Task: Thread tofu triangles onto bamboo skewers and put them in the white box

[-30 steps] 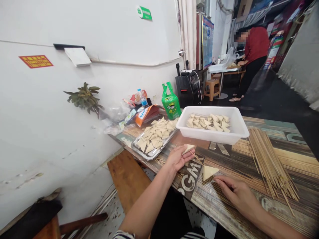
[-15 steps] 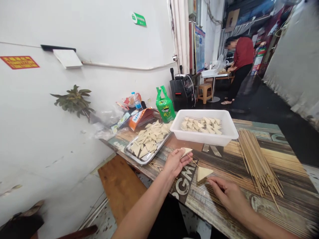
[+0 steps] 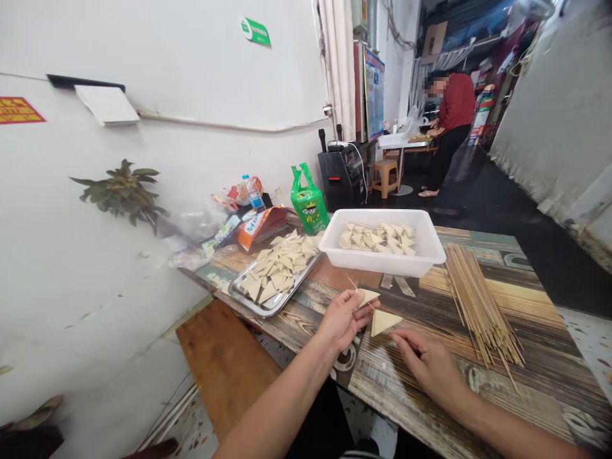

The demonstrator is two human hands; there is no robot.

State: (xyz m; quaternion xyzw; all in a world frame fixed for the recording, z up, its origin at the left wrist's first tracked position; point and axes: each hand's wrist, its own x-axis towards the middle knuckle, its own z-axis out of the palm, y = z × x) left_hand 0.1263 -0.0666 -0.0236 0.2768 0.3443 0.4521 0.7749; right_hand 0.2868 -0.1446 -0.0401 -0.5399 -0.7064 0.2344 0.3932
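My left hand (image 3: 343,319) pinches a pale triangular tofu piece (image 3: 368,296) with a thin bamboo skewer (image 3: 354,285) running through it. A second triangle (image 3: 384,320) sits lower on the same skewer, just in front of my right hand (image 3: 428,364), whose closed fingers hold the skewer's near end low over the table. Both hands are at the near edge of the wooden table (image 3: 430,299).
A metal tray (image 3: 268,306) of loose tofu triangles lies to the left. Behind the hands stands a white plastic tub (image 3: 382,258) holding skewered pieces. A bundle of bare skewers (image 3: 478,306) lies to the right. Bags and a bottle crowd the wall side. Far back a person in red stands at a table.
The skewer has gone further through the upper triangle, so its tip now sticks out beyond it. The two triangles are closer together. The view has shifted left.
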